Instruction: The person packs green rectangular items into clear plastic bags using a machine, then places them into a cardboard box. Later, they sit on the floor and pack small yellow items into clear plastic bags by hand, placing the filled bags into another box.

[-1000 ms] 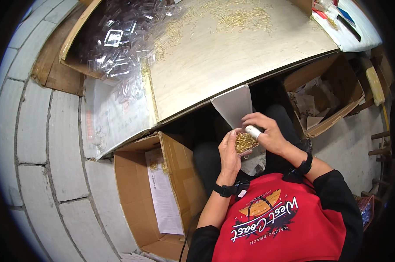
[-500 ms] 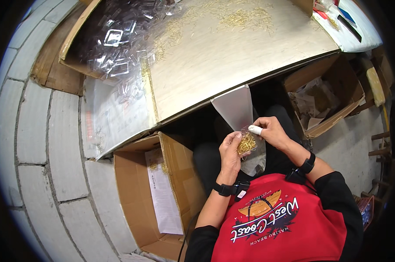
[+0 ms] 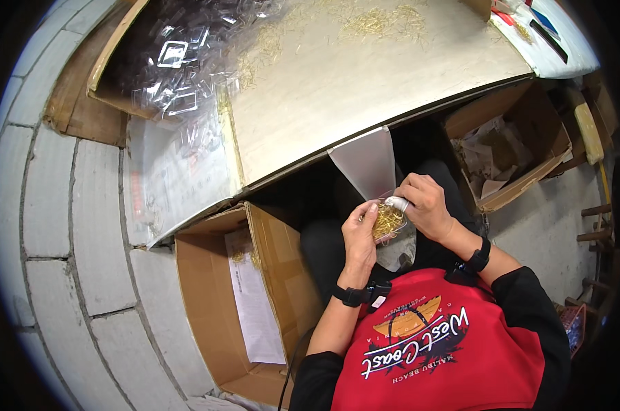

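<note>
A small clear plastic box [image 3: 389, 222] full of thin gold-coloured metal pieces sits above my lap. Its near-left side is gripped by my left hand [image 3: 360, 233], with the thumb along the edge. My right hand [image 3: 424, 203], one finger wrapped in white, has its fingers bent together at the box's upper right edge. Whether those fingers pinch the box or a piece in it is hidden. A white sheet-like flap [image 3: 367, 163] hangs from the table edge just beyond both hands.
More gold pieces [image 3: 385, 25] lie scattered over the pale tabletop [image 3: 310, 103]. Clear plastic cases [image 3: 180, 68] are heaped at the far left. One cardboard box [image 3: 207, 301] holding a paper stands left of my legs; another open carton [image 3: 509, 151] is under the table's right side.
My right hand's wrapped finger has turned down toward the box's edge, and the hand has shifted slightly. My left hand keeps its hold. The whole view has shifted a little.
</note>
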`<state>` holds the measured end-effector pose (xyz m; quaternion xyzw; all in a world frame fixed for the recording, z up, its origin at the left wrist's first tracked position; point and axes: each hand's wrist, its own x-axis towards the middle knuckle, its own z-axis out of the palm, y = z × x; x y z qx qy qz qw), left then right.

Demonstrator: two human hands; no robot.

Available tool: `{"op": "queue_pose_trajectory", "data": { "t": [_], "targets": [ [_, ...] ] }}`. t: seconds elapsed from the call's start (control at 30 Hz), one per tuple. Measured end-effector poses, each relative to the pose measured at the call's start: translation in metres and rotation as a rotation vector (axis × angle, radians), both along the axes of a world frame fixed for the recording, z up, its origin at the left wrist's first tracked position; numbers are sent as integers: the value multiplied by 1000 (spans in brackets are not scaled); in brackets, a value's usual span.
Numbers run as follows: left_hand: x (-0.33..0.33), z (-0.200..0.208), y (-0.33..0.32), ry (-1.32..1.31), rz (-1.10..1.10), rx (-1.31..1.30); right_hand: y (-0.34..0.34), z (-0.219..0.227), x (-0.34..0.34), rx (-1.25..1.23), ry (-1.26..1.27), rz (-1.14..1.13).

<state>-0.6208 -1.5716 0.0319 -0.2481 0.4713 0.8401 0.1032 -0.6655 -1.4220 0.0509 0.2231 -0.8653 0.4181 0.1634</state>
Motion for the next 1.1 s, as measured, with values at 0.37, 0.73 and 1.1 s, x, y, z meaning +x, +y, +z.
{"op": "queue_pose_trajectory", "data": {
  "t": [0.37,0.73,1.1],
  "targets": [
    [-2,4,-4,61,-11,59,-9,-6,-1,-251,-251,118],
    [2,-14,-4,58,9,88,-4,-11,-11,-320,-620,487],
    [2,-6,-7,128,29,181,5,15,1,80,-176,507]
  ]
}}
